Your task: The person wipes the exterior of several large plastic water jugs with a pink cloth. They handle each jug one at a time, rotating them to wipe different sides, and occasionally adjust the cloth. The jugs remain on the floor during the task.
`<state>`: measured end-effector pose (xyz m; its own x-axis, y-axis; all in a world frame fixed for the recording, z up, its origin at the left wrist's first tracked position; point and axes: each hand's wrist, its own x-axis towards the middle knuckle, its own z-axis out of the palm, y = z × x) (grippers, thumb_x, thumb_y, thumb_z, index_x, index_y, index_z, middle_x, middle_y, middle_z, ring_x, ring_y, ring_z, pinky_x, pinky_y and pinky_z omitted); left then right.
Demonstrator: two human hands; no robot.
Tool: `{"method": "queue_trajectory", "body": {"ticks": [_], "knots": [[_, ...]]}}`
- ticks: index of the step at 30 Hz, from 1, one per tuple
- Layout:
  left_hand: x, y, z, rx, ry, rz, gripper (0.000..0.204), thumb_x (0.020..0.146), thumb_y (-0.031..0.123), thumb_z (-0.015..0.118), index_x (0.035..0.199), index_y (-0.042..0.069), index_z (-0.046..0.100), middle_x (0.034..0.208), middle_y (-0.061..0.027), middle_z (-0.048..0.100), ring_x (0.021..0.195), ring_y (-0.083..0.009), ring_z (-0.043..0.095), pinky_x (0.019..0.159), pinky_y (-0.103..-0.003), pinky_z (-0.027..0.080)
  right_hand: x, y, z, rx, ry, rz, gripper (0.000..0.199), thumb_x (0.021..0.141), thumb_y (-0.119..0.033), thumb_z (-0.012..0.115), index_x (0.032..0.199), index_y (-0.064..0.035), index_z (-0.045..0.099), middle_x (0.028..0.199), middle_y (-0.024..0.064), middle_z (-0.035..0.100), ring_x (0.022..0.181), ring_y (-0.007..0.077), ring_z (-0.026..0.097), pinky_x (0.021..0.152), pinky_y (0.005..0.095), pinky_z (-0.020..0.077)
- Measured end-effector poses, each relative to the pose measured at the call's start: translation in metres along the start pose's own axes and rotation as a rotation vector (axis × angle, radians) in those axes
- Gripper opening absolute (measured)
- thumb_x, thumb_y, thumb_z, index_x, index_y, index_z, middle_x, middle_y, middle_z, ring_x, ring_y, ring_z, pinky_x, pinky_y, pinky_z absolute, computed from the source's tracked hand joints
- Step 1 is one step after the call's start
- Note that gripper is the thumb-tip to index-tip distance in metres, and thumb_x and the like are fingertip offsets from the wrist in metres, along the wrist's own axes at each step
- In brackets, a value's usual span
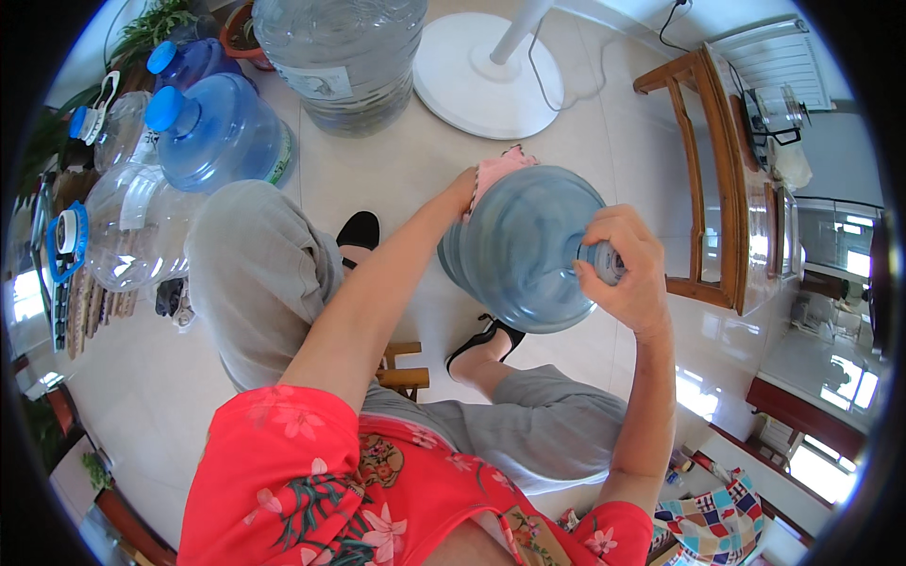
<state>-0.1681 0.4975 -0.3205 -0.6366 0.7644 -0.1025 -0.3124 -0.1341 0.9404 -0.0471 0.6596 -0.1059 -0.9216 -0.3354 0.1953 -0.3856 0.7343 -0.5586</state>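
Note:
A clear blue water-cooler jug (528, 250) is tilted between my legs, its neck toward the right. My right hand (630, 269) is closed round the neck, thumb on the near side and fingers over the top. On the far left side of the jug my left hand (466, 189) presses a pink cloth (500, 168) with a dark-edged trim against the wall. Its fingers are mostly hidden behind the cloth and the jug.
Several large water jugs stand at the left, among them a blue-capped jug (226, 132) and a clear jug (142, 226). Farther off are a big jug (344, 57) and a white round stand base (486, 75) with a cord. A wooden cabinet (722, 179) is at right; a wooden stool (404, 379) sits beneath me.

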Motion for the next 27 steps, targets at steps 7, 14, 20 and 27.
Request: {"method": "queue_trajectory", "body": {"ticks": [7, 14, 20, 27], "knots": [[-0.061, -0.092, 0.019, -0.233, 0.638, -0.073, 0.023, 0.095, 0.023, 0.053, 0.112, 0.011, 0.061, 0.107, -0.0001, 0.057, 0.101, -0.0119, 0.053, 0.084, -0.027, 0.044, -0.005, -0.035, 0.022, -0.251, 0.200, 0.209, 0.039, 0.069, -0.010, 0.078, 0.104, -0.0092, 0.060, 0.099, 0.0103, 0.059, 0.078, 0.0299, 0.061, 0.064, 0.0379, 0.0493], [-0.059, -0.067, 0.019, -0.215, 0.610, -0.110, 0.027, 0.096, 0.034, 0.050, 0.105, 0.012, 0.062, 0.095, -0.0005, 0.060, 0.092, -0.0145, 0.057, 0.078, -0.029, 0.046, -0.007, -0.038, 0.022, -0.366, 0.071, 0.315, 0.035, 0.070, -0.013, 0.080, 0.096, -0.0069, 0.058, 0.092, 0.0105, 0.056, 0.075, 0.0326, 0.059, 0.061, 0.0408, 0.0465], [-0.021, -0.079, -0.023, -0.107, 0.119, -0.030, 0.027, 0.094, 0.037, 0.052, 0.100, 0.012, 0.062, 0.093, -0.0023, 0.059, 0.093, -0.0160, 0.055, 0.082, -0.030, 0.044, -0.004, -0.030, 0.019, -0.322, 0.076, 0.169, 0.034, 0.067, -0.009, 0.079, 0.091, -0.0058, 0.056, 0.088, 0.0107, 0.055, 0.073, 0.0326, 0.058, 0.061, 0.0398, 0.0460], [-0.032, -0.143, -0.006, 0.066, 0.512, -0.090, 0.037, 0.094, 0.027, 0.052, 0.126, 0.009, 0.055, 0.129, -0.0087, 0.054, 0.123, -0.0202, 0.047, 0.104, -0.038, 0.036, -0.002, -0.029, 0.020, -0.299, 0.087, 0.217, 0.034, 0.065, -0.007, 0.078, 0.090, -0.0056, 0.056, 0.086, 0.0109, 0.055, 0.073, 0.0325, 0.058, 0.061, 0.0399, 0.0467]]}}
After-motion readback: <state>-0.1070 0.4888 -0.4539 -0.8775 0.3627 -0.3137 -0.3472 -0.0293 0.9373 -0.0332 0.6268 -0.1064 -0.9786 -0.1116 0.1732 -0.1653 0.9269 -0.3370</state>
